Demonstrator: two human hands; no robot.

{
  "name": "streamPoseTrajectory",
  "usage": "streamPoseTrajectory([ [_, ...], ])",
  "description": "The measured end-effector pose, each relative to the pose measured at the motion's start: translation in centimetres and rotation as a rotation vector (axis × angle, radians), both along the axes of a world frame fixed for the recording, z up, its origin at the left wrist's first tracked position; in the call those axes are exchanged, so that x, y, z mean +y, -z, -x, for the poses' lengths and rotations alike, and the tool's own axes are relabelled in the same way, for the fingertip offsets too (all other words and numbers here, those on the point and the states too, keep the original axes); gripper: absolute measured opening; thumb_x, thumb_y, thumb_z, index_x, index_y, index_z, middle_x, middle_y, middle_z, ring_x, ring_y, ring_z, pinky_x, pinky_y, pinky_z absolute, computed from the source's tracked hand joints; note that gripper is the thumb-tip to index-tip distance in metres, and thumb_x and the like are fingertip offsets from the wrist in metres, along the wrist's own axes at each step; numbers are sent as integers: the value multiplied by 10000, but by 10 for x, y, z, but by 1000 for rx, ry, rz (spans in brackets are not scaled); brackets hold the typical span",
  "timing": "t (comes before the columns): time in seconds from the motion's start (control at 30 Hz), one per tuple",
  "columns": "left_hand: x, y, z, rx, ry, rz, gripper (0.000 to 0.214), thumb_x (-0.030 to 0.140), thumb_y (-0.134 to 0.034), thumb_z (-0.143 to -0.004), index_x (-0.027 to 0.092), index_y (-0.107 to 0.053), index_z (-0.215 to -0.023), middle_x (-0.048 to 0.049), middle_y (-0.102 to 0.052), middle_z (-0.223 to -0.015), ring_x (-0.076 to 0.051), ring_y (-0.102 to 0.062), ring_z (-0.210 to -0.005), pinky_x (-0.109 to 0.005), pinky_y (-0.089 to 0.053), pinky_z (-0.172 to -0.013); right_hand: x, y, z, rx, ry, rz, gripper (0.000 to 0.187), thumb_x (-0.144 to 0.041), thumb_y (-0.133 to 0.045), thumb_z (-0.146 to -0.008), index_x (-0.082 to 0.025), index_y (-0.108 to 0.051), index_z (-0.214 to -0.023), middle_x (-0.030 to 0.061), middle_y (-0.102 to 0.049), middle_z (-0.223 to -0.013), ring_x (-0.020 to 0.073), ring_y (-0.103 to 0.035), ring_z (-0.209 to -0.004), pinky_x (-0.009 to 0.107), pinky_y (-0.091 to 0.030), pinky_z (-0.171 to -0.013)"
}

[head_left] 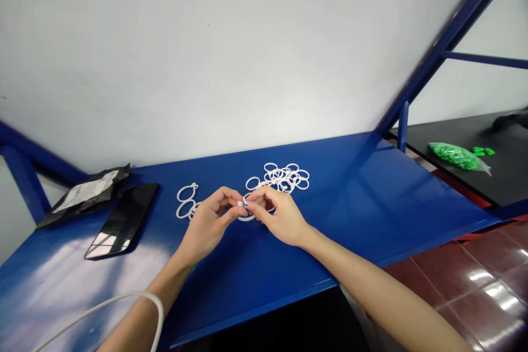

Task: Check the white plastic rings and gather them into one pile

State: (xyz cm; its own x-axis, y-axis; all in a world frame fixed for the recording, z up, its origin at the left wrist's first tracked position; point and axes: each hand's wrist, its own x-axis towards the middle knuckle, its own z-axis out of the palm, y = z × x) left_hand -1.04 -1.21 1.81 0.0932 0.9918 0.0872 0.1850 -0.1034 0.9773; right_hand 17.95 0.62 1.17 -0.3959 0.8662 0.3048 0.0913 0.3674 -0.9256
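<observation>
Behind the blue table (371,209) rose a pale wall (247,55), with blue frame bars (437,47) slanting at either side; your work seemed part-way through, with white rings lying in two groups; a smaller group (185,202) lay beside your left hand (214,219), partly covered by it, and a fuller heap (285,181), overlapped and tangled-looking, lay just beyond your right hand (284,217); which of them was done and which was left, you could not tell from the way they lay. Between the two, your thumbs and forefingers were pinched together on a small white piece (240,204), the hands nearly meeting; a ring's arc (247,219) showed just below, though whether it was joined to that piece was hidden by your fingertips. Farther left lay a black phone-like slab (126,214) and a black plastic packet (88,192), both apart from the rings; a white cable (140,293) looped across your left forearm, the likeliest thing to snag; off to the right, on a black table (445,176), lay a bag of green pieces (456,155).
</observation>
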Motion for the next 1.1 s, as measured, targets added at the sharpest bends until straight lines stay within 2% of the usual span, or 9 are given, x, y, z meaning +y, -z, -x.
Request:
streamPoseTrajectory([
  [0.1,2,4,-1,-23,-39,-12,252,403,-787,-785,200,-672,-880,8,-718,-772,-149,-687,-736,-254,-536,-712,1,3,2,5,18,12,115,-315,-646,-949,-210,-677,-987,-23,-685,-739,119,-625,-617,248,-497,-605],
  [0.27,3,5,1,-34,-52,-28,281,440,-764,-812,206,-744,-967,-53,-769,-989,-183,-702,-848,-283,-564,-740,3,6,2,5,41,-18,140,-326,-610,-979,-206,-681,-993,-17,-680,-751,126,-648,-647,246,-517,-623],
  [0.5,2,3,2,9,-24,-98,214,413,-767,-822,237,-796,-939,-36,-765,-935,-173,-694,-841,-275,-549,-758,3,8,-2,-162,55,-323,142,-293,-569,-1018,-215,-683,-987,21,-729,-904,145,-674,-779,267,-521,-737],
  [0.6,3,7,3,14,-33,-90,227,413,-782,-809,234,-792,-948,-37,-765,-938,-179,-700,-845,-287,-552,-780,4,9,-2,-184,47,-380,138,-287,-566,-1025,-218,-685,-1011,28,-744,-953,155,-689,-841,272,-522,-777],
  [0.83,2,10,4,56,-64,-123,228,422,-781,-809,199,-759,-853,-41,-754,-852,-186,-700,-802,-301,-564,-771,2,11,-3,-249,53,-415,153,-296,-557,-1034,-220,-690,-1029,31,-754,-985,161,-701,-870,272,-517,-780],
  [1.1,-1,3,3,47,-72,-147,217,411,-779,-819,200,-752,-861,-28,-746,-838,-172,-697,-792,-277,-562,-755,-2,5,-3,-193,59,-285,159,-301,-525,-1040,-211,-634,-1113,27,-744,-924,152,-695,-789,267,-522,-732],
])
